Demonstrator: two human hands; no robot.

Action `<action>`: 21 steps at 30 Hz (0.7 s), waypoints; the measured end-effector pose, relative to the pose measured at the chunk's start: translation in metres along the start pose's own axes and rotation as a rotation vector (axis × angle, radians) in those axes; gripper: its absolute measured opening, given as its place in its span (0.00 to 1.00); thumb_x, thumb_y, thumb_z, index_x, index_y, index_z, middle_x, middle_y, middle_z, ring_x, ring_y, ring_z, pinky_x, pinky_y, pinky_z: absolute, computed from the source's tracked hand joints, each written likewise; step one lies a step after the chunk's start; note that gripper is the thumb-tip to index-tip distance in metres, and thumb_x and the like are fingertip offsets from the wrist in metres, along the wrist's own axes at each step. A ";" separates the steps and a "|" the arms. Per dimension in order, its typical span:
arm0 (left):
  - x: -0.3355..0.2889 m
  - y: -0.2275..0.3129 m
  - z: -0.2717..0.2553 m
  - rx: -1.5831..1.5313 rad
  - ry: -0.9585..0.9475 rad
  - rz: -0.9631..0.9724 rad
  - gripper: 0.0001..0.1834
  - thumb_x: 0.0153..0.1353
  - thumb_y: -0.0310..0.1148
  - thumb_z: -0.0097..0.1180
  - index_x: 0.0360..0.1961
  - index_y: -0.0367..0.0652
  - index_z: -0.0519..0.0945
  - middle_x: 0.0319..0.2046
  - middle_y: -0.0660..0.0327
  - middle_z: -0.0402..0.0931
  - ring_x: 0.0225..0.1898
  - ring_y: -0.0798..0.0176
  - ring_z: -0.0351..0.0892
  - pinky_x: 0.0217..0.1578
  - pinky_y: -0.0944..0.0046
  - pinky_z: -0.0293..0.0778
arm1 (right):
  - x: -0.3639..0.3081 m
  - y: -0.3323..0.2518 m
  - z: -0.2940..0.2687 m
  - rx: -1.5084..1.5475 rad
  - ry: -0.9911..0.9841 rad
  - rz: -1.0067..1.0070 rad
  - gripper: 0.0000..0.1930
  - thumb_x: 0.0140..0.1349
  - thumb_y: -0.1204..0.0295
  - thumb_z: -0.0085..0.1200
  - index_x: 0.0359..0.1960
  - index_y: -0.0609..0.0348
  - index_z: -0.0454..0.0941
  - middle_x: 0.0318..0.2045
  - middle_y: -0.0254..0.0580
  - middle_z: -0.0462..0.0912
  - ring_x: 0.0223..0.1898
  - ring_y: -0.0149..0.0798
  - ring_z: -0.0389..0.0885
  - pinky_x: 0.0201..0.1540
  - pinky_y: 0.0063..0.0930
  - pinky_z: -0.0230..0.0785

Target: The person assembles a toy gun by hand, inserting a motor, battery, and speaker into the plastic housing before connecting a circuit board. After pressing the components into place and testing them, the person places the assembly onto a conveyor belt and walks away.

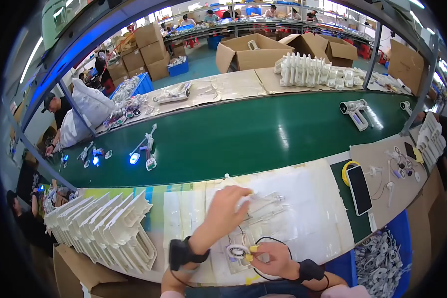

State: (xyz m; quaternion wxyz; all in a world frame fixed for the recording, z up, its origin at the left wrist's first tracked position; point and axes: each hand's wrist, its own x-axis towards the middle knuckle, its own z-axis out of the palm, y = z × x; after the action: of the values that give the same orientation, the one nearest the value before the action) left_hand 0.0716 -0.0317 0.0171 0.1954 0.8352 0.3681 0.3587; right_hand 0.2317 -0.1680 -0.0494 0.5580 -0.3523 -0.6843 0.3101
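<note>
A long green conveyor belt (223, 131) runs behind a white-sheeted workbench (315, 213); any print on the brown cardboard cartons (258, 58) is too small to read. The left hand (222, 211) reaches forward, palm down and fingers bent, over pale plastic parts (268, 214); whether it grips anything, I cannot tell. Nearer the body, the right hand (275, 259), turned inward, pinches a round white dark-centred part (237, 252) between yellow-covered fingertips (254, 249).
</note>
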 end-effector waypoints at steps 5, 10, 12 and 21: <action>0.019 0.003 0.050 0.553 -0.251 0.027 0.17 0.52 0.31 0.63 0.44 0.39 0.78 0.47 0.50 0.75 0.49 0.46 0.76 0.56 0.51 0.70 | 0.019 0.012 -0.020 -0.010 0.451 0.233 0.10 0.51 0.84 0.65 0.34 0.67 0.76 0.22 0.40 0.82 0.23 0.29 0.82 0.26 0.21 0.75; 0.006 -0.005 0.062 0.504 -0.227 0.028 0.13 0.53 0.29 0.61 0.40 0.39 0.76 0.45 0.51 0.76 0.48 0.45 0.76 0.60 0.48 0.68 | 0.023 0.031 -0.056 -0.134 0.611 0.446 0.08 0.54 0.85 0.60 0.30 0.65 0.72 0.21 0.38 0.80 0.22 0.28 0.82 0.26 0.19 0.74; 0.004 -0.001 0.059 0.492 -0.132 0.099 0.11 0.54 0.28 0.61 0.38 0.40 0.76 0.44 0.52 0.77 0.48 0.46 0.77 0.61 0.48 0.67 | 0.022 0.036 -0.057 -0.173 0.603 0.420 0.08 0.55 0.85 0.59 0.30 0.65 0.72 0.21 0.38 0.80 0.22 0.28 0.82 0.26 0.19 0.73; 0.002 0.009 0.047 0.302 -0.096 0.206 0.06 0.57 0.26 0.58 0.36 0.41 0.76 0.33 0.57 0.74 0.39 0.54 0.76 0.48 0.56 0.72 | 0.030 0.037 -0.057 -0.320 0.549 0.263 0.07 0.53 0.86 0.61 0.29 0.65 0.75 0.23 0.42 0.77 0.21 0.33 0.80 0.25 0.23 0.72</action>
State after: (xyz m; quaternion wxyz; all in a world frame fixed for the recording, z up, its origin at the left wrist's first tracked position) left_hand 0.1112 -0.0389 -0.0080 0.0474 0.9046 0.3205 0.2771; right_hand 0.2889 -0.1203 -0.0527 0.6144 -0.5908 -0.4973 0.1615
